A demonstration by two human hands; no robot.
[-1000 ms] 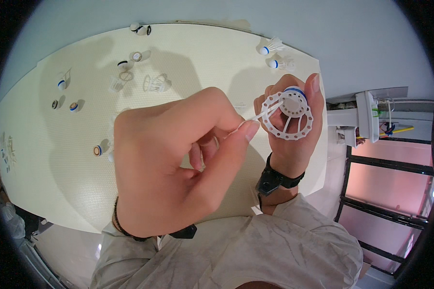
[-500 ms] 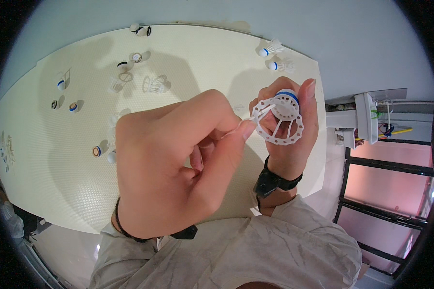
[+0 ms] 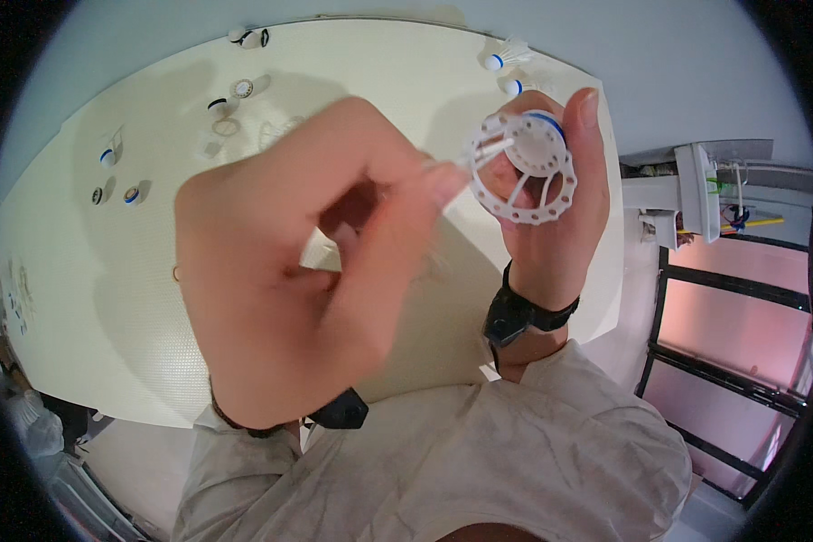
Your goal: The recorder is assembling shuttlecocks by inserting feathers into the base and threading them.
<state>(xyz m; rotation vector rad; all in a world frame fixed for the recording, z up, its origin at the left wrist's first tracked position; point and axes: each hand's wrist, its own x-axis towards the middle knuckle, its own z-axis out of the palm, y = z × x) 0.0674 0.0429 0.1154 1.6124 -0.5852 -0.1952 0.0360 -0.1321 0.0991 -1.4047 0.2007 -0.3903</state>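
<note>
Left hand (image 3: 262, 239) apparently part-hides a shuttlecock skirt (image 3: 273, 133).

Head-worn fisheye looking down over tabletop (image 3: 135, 316); left hand (image 3: 285, 262) very close, right hand (image 3: 582, 212) farther.

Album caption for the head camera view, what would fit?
Right hand holding a white shuttlecock frame; blurred left hand beside its rim.

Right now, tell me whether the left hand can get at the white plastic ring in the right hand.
Likely yes: the left hand has its fingertips right beside the ring, nothing visibly between, though blur hides any contact.
</note>
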